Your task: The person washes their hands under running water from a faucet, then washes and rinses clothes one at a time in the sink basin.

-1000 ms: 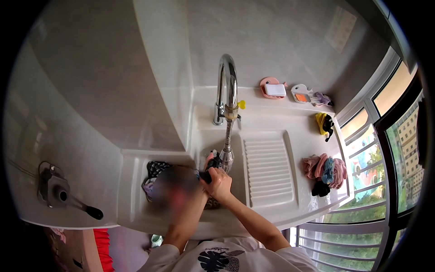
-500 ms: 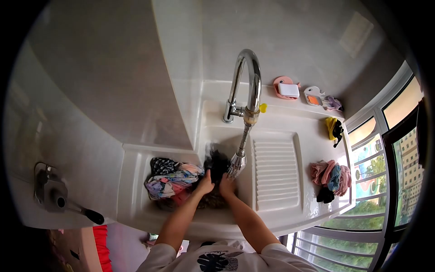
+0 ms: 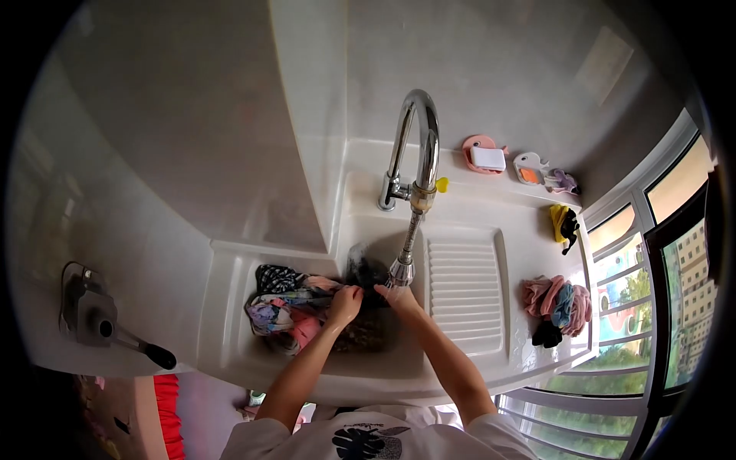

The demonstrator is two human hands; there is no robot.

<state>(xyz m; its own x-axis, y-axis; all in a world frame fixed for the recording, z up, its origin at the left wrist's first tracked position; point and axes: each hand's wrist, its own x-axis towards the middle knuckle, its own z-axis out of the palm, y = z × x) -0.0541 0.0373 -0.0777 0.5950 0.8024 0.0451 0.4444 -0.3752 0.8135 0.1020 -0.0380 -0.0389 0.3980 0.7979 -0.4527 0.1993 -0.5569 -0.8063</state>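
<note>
Both hands are low in the basin [image 3: 376, 230], at the black cloth [image 3: 368, 268], which lies in the far half of it, below and left of the tap [image 3: 429, 146]. The left hand [image 3: 346, 303] is at the near left edge of the cloth, its fingers curled in; whether they grip the fabric cannot be told. The right hand [image 3: 394, 296] is just beside it, right under the nozzle [image 3: 400, 274], with wet streaks over it; its fingers are partly hidden, so their state cannot be told either. Nearer, a brownish mottled patch shows in the basin, too dim to make out.

Left of the basin, touching its edge, is a heap of clothes [image 3: 272, 316], patterned, lilac and pink. Right of the basin is the ribbed washboard [image 3: 466, 295], and farther right on the worktop [image 3: 529, 249] a bunch of pink and blue cloth [image 3: 563, 300] with a black piece [image 3: 547, 335] at its near side. Beyond that, near the right edge, is a yellow and black cloth [image 3: 564, 224]. On the far ledge, left to right, stand a pink dish [image 3: 470, 163] holding white soap [image 3: 488, 159], a white dish [image 3: 527, 160] with an orange piece [image 3: 528, 176], and a purple cloth [image 3: 565, 182].
</note>
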